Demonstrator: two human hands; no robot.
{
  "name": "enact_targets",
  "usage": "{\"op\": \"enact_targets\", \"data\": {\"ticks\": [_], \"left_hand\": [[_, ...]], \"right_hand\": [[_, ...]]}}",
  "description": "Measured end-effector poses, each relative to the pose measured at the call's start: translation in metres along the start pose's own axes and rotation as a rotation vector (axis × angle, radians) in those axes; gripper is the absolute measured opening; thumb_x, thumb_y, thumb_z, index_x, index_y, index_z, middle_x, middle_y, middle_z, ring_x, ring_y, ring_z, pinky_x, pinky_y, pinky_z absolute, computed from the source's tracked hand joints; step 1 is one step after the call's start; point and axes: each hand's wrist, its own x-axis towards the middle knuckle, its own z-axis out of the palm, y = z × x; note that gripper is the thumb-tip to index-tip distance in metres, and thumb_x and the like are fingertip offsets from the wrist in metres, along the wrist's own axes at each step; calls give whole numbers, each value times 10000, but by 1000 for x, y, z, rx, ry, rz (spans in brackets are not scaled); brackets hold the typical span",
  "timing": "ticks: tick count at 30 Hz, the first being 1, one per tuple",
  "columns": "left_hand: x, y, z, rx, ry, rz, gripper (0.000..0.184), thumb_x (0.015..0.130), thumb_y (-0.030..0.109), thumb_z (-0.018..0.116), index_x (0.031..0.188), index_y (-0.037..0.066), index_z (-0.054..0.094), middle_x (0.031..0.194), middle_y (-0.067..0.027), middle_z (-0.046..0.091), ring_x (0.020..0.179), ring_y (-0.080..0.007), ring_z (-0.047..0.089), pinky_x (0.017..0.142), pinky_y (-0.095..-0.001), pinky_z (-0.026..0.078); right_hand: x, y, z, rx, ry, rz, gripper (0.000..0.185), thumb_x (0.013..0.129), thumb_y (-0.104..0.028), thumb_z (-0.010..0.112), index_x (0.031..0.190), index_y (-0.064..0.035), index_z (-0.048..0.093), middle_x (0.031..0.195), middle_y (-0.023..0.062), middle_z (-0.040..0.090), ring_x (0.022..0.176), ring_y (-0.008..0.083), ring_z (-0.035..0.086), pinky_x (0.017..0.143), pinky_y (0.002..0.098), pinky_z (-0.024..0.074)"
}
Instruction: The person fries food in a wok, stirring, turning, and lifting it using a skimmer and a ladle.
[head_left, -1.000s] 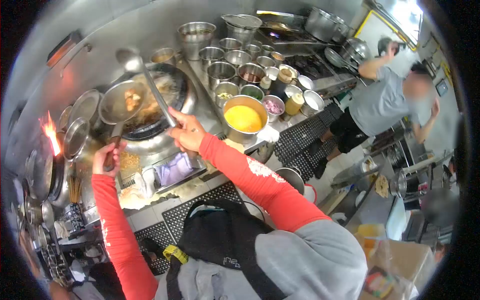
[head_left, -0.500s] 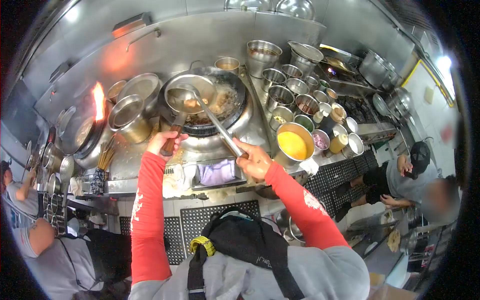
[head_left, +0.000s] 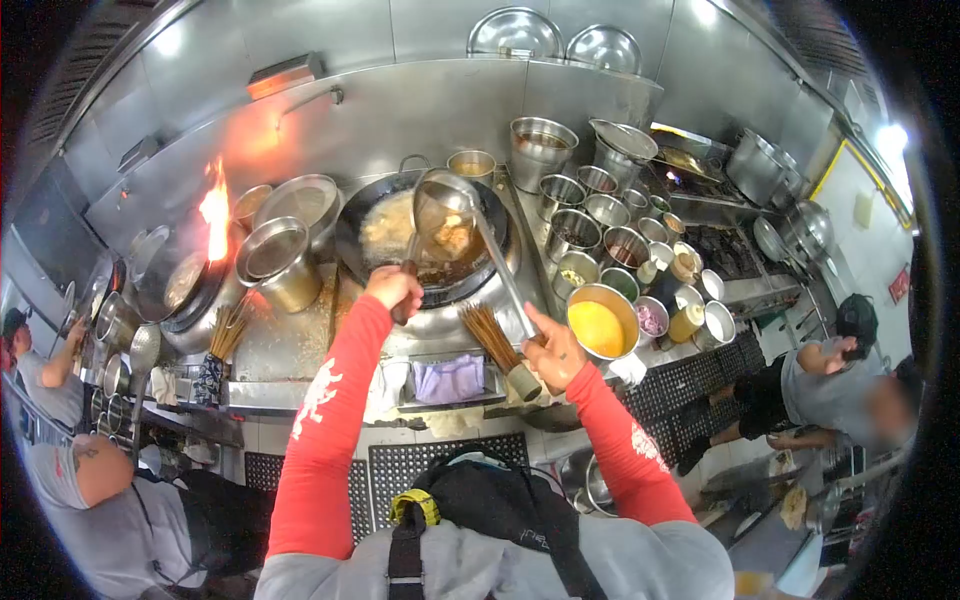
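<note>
My left hand point(head_left: 393, 290) is wrapped round the wooden handle of a round metal strainer point(head_left: 428, 212). Golden fried pieces point(head_left: 453, 238) show in the strainer, tilted over the right part of a black wok point(head_left: 352, 215). Bubbling oil with pale food fills the wok's left side. My right hand point(head_left: 553, 348) grips the long metal handle of a ladle point(head_left: 497, 262); its bowl is at the strainer's upper rim. A bamboo brush point(head_left: 492, 340) lies slanted just left of my right hand; whether they touch I cannot tell.
Flames point(head_left: 216, 215) rise from another wok at left, beside a tall pot point(head_left: 283, 285). Right of me stand a pot of yellow liquid point(head_left: 602, 320) and several metal containers. A folded purple cloth point(head_left: 448, 380) lies at the front edge. Co-workers are on both sides.
The strainer and ladle have moved right across the wok, uncovering the oil at its left. The strainer has tilted. A bamboo brush now shows beside my right hand. The view has shifted slightly.
</note>
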Motion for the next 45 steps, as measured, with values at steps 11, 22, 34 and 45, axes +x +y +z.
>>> {"op": "enact_targets", "data": {"ticks": [11,22,34,45], "left_hand": [[-9,30,-23,294,328,389,305,747,27,477,1033,5,582,643,-103,586,483,-186,580,394,-331,454],[21,-12,-46,182,583,225,141,787,51,452,826,-52,540,587,-160,558,446,-257,571,387,-403,450],[71,-9,-36,-669,124,-91,160,758,-12,526,903,-77,505,790,-236,613,567,-211,570,485,-299,510],[20,-22,-60,-1048,-226,-109,141,792,-15,538,906,-71,477,1049,-303,540,620,-154,560,536,-214,524]], "right_hand": [[34,-4,16,86,161,86,611,737,-117,533,1305,67,404,490,147,517,476,180,554,527,301,462],[170,1,127,560,89,331,671,772,10,505,1402,-13,273,617,116,557,425,176,520,359,327,410],[156,-34,98,987,-93,467,363,774,27,540,1129,1,469,685,104,553,509,163,530,413,294,427],[85,-61,73,618,42,162,652,823,-11,523,1419,-29,257,599,20,522,450,84,481,398,243,400]]}}
